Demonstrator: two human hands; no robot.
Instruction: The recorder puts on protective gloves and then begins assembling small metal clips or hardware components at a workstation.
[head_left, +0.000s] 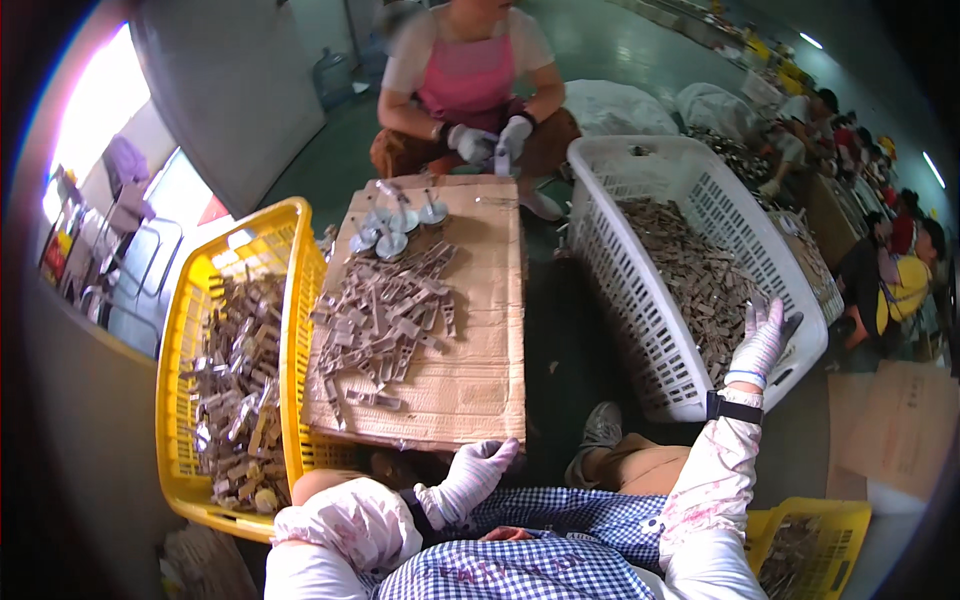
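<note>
My left hand [474, 480], in a whitish glove, is at the near right corner of a cardboard-topped surface [480, 370]. Its fingers are drawn together at the edge, and whatever is in them is hidden. A loose pile of small greyish metal clip-like parts [385, 320] covers the cardboard's left half. Behind that pile stand several round silvery discs with stems [392, 243]. My right hand [762, 338], gloved too, reaches over the near right end of a white plastic basket [640, 325] with its fingers apart. Similar metal parts [690, 275] fill this basket.
A yellow basket [168, 400] of metal parts stands at the left. Opposite me sits a co-worker in a pink apron [470, 75], gloved hands [490, 142] together on a small object. Another yellow basket [850, 540] is at the lower right, near cardboard sheets [895, 425]. More people work at far right.
</note>
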